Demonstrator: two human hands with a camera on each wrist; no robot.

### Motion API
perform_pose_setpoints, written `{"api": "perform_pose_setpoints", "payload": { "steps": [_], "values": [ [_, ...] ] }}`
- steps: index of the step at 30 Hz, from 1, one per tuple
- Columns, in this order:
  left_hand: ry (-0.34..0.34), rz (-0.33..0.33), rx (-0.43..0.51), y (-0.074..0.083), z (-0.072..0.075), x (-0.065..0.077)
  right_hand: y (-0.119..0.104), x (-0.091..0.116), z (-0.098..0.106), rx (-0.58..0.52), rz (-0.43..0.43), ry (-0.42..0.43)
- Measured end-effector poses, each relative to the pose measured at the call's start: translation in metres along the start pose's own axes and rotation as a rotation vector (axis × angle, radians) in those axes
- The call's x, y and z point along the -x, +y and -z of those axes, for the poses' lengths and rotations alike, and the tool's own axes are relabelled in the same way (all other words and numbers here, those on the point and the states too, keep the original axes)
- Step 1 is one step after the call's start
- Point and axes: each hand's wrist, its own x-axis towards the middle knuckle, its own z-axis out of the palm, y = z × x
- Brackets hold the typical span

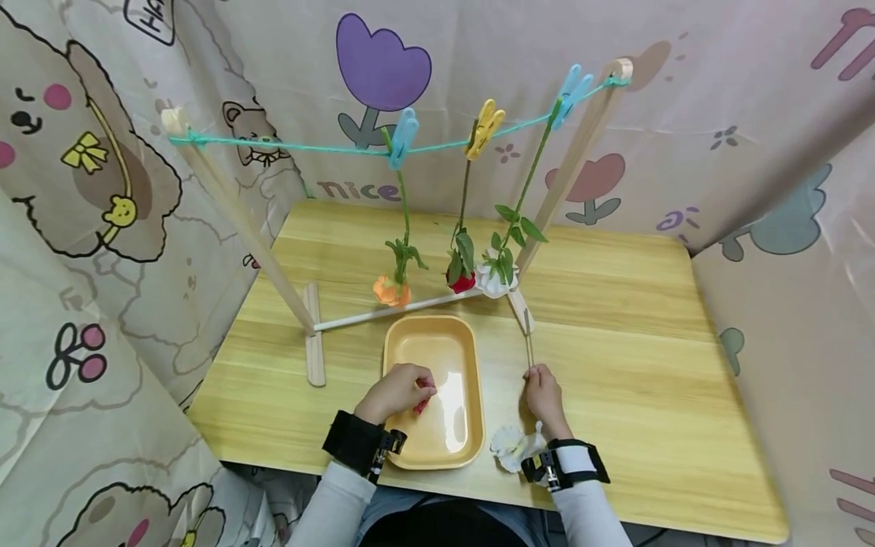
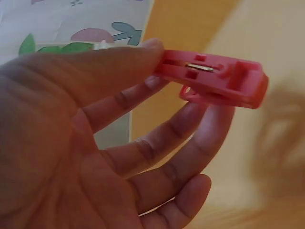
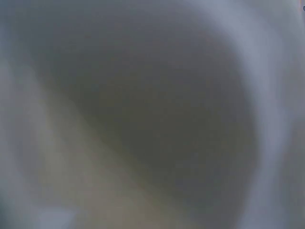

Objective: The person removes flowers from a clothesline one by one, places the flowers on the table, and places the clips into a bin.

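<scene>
My left hand [image 1: 399,391] is over the cream-yellow tray [image 1: 432,458]. It pinches a red clothespin [image 2: 214,78] between thumb and fingertips, as the left wrist view shows closely. To the right of the tray, my right hand [image 1: 547,401] grips a thin stem [image 1: 529,351] pointing away from me. A white flower [image 1: 509,448] hangs at the near end, beside the right wrist. In the right wrist view only a blurred pale and dark surface appears, close to the lens, so that hand's fingers are hidden there.
A wooden rack with a left post [image 1: 239,228] and a right post [image 1: 577,159] holds a turquoise string [image 1: 307,147]. Clipped upside down on it are an orange flower [image 1: 393,291], a red flower [image 1: 461,281] and a white one [image 1: 495,279]. Printed curtains [image 1: 273,61] surround the table [image 1: 642,365].
</scene>
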Motion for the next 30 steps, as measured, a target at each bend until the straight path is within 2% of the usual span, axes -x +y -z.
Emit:
{"api": "perform_pose_setpoints", "payload": {
  "steps": [7,12,21,27,30],
  "values": [
    [-0.04,-0.033,-0.033,-0.003,-0.01,-0.001,0.002,-0.003,-0.004,0.005,-0.038,0.033],
    [-0.022,-0.037,-0.061,-0.001,-0.011,0.001,0.002,-0.003,-0.005,-0.014,-0.041,0.052],
    [-0.04,-0.003,-0.025,0.0,-0.009,0.003,-0.004,0.004,0.012,0.004,-0.031,-0.032],
    [-0.033,0.02,-0.031,0.002,-0.005,0.005,-0.008,0.006,0.028,-0.07,-0.103,-0.084],
    [-0.016,0.01,-0.04,0.004,-0.002,0.006,-0.01,0.007,0.038,0.007,-0.092,-0.092]
  ]
}}
